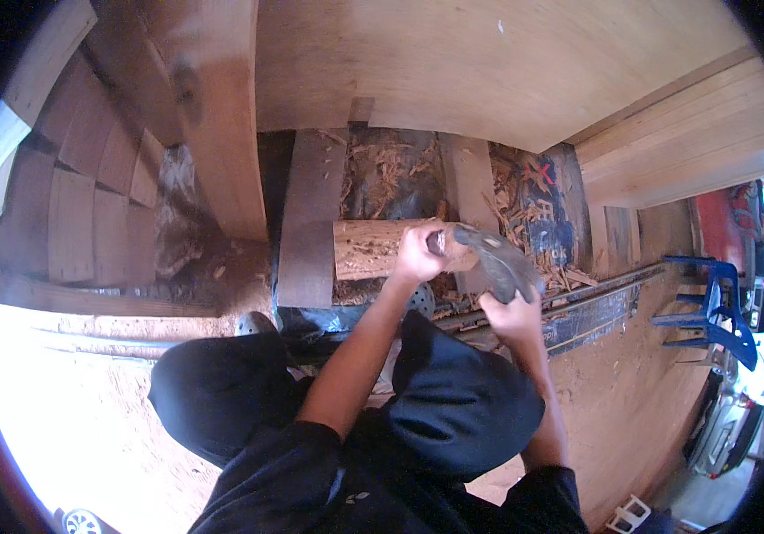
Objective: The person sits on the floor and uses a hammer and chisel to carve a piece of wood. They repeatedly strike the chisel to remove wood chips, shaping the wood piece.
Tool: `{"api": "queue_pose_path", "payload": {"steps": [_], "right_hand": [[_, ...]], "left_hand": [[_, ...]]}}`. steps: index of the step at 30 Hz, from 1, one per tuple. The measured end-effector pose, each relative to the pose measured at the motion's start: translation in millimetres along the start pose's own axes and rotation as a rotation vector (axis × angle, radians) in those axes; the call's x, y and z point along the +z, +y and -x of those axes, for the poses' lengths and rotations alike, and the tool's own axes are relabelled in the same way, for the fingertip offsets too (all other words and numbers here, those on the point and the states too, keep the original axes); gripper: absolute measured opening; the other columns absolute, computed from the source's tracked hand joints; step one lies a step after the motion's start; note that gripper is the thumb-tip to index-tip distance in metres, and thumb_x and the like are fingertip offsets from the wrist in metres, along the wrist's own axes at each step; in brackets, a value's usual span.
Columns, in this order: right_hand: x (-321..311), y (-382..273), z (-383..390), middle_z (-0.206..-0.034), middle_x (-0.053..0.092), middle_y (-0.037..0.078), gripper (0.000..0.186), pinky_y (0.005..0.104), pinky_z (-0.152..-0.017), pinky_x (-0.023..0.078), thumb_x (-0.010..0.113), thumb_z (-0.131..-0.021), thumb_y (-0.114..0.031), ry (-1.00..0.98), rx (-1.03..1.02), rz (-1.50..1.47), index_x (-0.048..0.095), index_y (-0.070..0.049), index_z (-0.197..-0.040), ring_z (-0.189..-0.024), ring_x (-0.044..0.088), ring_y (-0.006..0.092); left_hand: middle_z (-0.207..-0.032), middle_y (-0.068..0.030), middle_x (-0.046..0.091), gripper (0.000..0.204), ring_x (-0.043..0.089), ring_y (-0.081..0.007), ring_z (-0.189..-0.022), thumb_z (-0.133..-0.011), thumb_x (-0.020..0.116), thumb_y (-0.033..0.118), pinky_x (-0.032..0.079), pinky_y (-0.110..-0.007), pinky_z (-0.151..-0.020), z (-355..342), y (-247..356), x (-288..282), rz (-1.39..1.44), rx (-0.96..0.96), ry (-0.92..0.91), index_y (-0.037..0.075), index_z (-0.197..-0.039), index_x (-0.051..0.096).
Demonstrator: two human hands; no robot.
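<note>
A rough piece of wood with a chipped, pitted face lies across two boards in front of me. Over its right half, my left hand is closed around a tool handle whose round brown end pokes out of the fist; the rest of that tool is hidden. My right hand grips the near end of a dark curved tool, smeared by motion. The far end of this tool reaches up close to the left fist; whether they touch, I cannot tell.
Wood shavings litter the dark sheet between the boards. Large wooden panels stand beyond, and stacked wood blocks are at the left. A metal pipe runs near my feet. At the right lies a blue plastic chair.
</note>
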State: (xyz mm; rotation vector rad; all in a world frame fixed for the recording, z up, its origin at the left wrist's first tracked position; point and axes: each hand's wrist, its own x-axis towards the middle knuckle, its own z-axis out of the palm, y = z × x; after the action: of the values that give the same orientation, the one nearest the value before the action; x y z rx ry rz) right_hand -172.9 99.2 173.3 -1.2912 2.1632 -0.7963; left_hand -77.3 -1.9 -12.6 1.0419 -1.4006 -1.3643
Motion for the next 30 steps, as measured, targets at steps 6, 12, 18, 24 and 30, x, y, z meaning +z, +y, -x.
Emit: {"api": "queue_pose_path", "payload": {"steps": [6, 12, 18, 24, 30], "right_hand": [[-103, -9, 32, -0.083, 0.063, 0.014, 0.029, 0.0311, -0.061, 0.044, 0.062, -0.077, -0.019, 0.203, -0.088, 0.122, 0.061, 0.0, -0.099, -0.067, 0.056, 0.0221], [-49, 14, 21, -0.073, 0.057, 0.007, 0.019, 0.0254, -0.051, 0.038, 0.058, -0.078, -0.014, 0.336, -0.385, -0.309, 0.061, -0.004, -0.093, -0.057, 0.05, 0.0152], [-26, -33, -12, -0.083, 0.064, 0.013, 0.034, 0.0383, -0.077, 0.047, 0.069, -0.07, -0.02, 0.208, 0.251, 0.552, 0.061, 0.0, -0.096, -0.081, 0.059, 0.0294], [-103, -12, 25, -0.066, 0.053, 0.005, 0.016, 0.0211, -0.05, 0.035, 0.059, -0.073, -0.006, 0.301, -0.613, -0.505, 0.057, -0.004, -0.089, -0.054, 0.045, 0.0114], [3, -3, -1, -0.081, 0.064, 0.014, 0.026, 0.0345, -0.068, 0.05, 0.069, -0.073, -0.019, 0.051, -0.045, 0.258, 0.063, -0.004, -0.093, -0.076, 0.062, 0.026]], "left_hand": [[-0.082, -0.0188, 0.065, 0.036, 0.065, -0.0356, -0.083, -0.053, 0.072, 0.009, 0.051, -0.036, -0.073, -1, -12, 2, -0.045, 0.044, -0.022, 0.003, -0.088, 0.066], [-0.082, -0.0181, 0.066, 0.035, 0.065, -0.0333, -0.08, -0.054, 0.076, 0.012, 0.051, -0.036, -0.072, -3, 1, 2, 0.081, 0.046, 0.001, 0.003, -0.086, 0.067], [-0.085, -0.0181, 0.067, 0.035, 0.067, -0.0319, -0.081, -0.054, 0.074, 0.011, 0.052, -0.035, -0.074, -2, 2, 0, -0.06, 0.087, 0.03, 0.0, -0.087, 0.067], [-0.083, -0.0196, 0.065, 0.033, 0.065, -0.0351, -0.081, -0.054, 0.074, 0.01, 0.051, -0.035, -0.071, -1, -3, 2, -0.01, 0.13, 0.053, -0.001, -0.084, 0.064], [-0.083, -0.0185, 0.066, 0.036, 0.066, -0.0326, -0.08, -0.055, 0.074, 0.01, 0.052, -0.035, -0.072, -1, 6, -2, -0.005, 0.03, -0.017, 0.0, -0.088, 0.066]]}}
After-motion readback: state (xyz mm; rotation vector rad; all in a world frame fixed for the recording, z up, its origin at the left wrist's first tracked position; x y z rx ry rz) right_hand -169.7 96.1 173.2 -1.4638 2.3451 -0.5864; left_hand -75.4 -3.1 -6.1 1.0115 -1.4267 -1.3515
